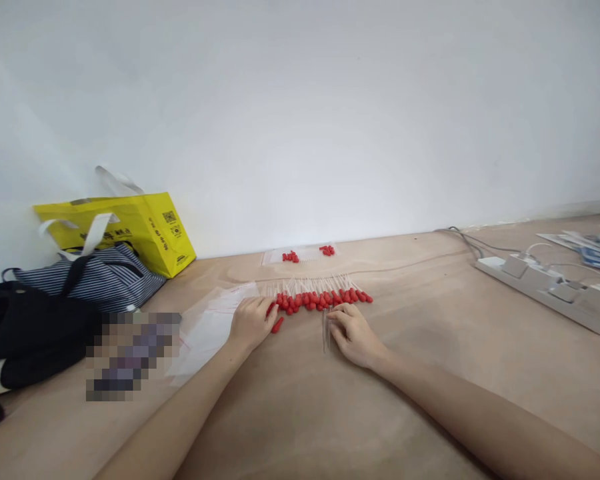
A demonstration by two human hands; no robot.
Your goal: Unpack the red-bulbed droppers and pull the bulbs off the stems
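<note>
A row of small clear droppers with red rubber bulbs (323, 297) lies on the tan table. My left hand (250, 321) rests at the row's left end, fingers curled, a red bulb (277, 325) at its fingertips. My right hand (353, 331) sits just below the row's right half, fingers bent onto a few clear glass tubes (325, 330). A clear plastic bag (207, 327) lies flat under and left of my left hand. Further back lies another clear bag with two small clusters of red bulbs (307, 253).
A yellow shopping bag (130, 227), a striped bag (95, 277) and a black bag (25, 333) crowd the left against the white wall. A white power strip with plugs and cables (555, 287) lies at right, papers (590, 250) behind it.
</note>
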